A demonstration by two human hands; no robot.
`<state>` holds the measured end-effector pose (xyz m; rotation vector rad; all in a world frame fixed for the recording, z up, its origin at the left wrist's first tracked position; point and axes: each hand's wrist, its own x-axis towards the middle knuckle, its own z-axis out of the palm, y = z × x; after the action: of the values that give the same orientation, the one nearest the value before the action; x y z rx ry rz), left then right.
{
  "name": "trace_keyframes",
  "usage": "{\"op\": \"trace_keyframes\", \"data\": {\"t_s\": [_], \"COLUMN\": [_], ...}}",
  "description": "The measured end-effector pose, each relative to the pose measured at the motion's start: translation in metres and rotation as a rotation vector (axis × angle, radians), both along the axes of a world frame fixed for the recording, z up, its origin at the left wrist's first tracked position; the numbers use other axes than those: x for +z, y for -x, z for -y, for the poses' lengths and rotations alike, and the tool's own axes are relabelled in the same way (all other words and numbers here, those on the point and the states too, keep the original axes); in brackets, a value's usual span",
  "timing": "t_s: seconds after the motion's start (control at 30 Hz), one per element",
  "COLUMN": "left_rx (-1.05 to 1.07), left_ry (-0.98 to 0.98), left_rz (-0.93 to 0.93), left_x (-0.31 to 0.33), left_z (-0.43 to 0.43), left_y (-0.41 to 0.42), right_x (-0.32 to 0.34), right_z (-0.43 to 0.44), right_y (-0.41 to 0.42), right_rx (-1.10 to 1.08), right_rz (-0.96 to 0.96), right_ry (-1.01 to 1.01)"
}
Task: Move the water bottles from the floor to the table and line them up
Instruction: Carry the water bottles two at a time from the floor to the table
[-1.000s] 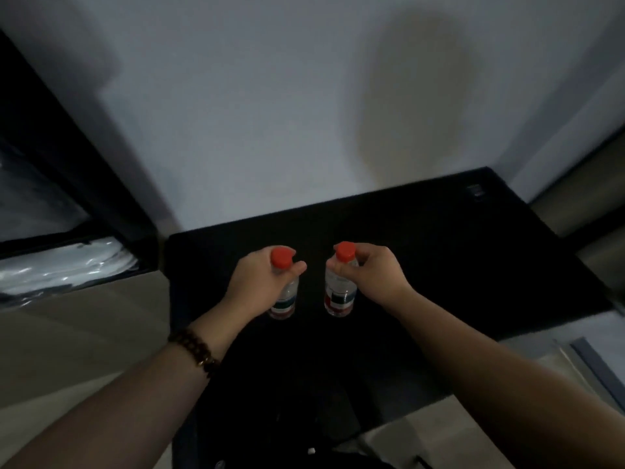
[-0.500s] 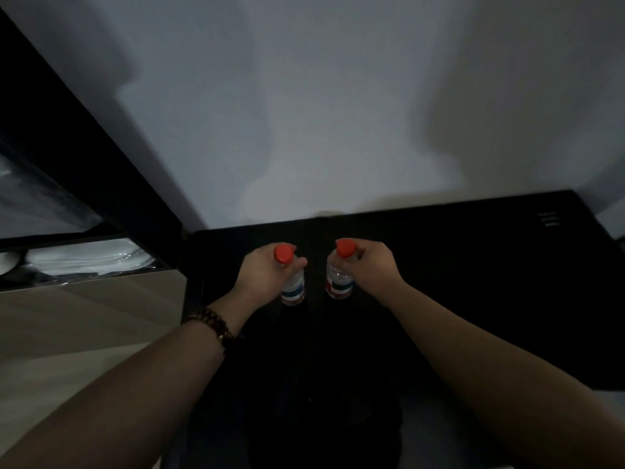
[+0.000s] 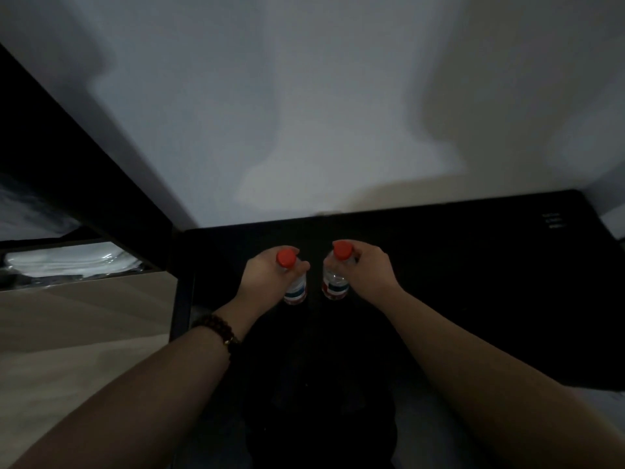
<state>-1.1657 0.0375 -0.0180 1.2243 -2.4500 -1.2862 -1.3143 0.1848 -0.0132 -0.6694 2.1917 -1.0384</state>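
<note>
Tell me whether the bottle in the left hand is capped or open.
Capped. A red cap sits on the neck of the left bottle, just above where the left hand grips it.

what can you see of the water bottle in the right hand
The right water bottle is small and made of clear plastic, with an orange-red screw cap and a label banded white, dark blue and red. It is roughly upright over the black table; whether its base rests there cannot be told. The right hand grips it just under the cap, fingers curled round the neck. The other bottle is beside it, apart.
</note>
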Motion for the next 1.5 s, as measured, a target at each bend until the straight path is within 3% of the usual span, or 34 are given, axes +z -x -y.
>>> {"op": "trace_keyframes", "data": {"t_s": [0.4,0.8,1.03,1.3,1.5], "left_rx": [0.082,0.114,0.289,0.584,0.809], "left_ry": [-0.064,0.162,0.257,0.303,0.229], "left_rz": [0.002,-0.154,-0.079,0.035,-0.027], "left_x": [-0.006,0.069,0.091,0.101,0.092], "left_z": [-0.005,-0.027,-0.073,-0.111,-0.15], "left_y": [0.002,-0.038,-0.14,-0.303,-0.459], "right_x": [-0.008,0.067,0.088,0.095,0.094], "right_z": [0.001,-0.031,-0.024,-0.011,-0.003], "right_y": [0.001,-0.02,-0.095,-0.227,-0.372], "right_rx": [0.007,0.101,0.386,0.767,0.987], "right_rz": [-0.015,-0.205,-0.384,-0.36,-0.381], "right_ry": [-0.05,0.169,0.237,0.156,0.101]}}
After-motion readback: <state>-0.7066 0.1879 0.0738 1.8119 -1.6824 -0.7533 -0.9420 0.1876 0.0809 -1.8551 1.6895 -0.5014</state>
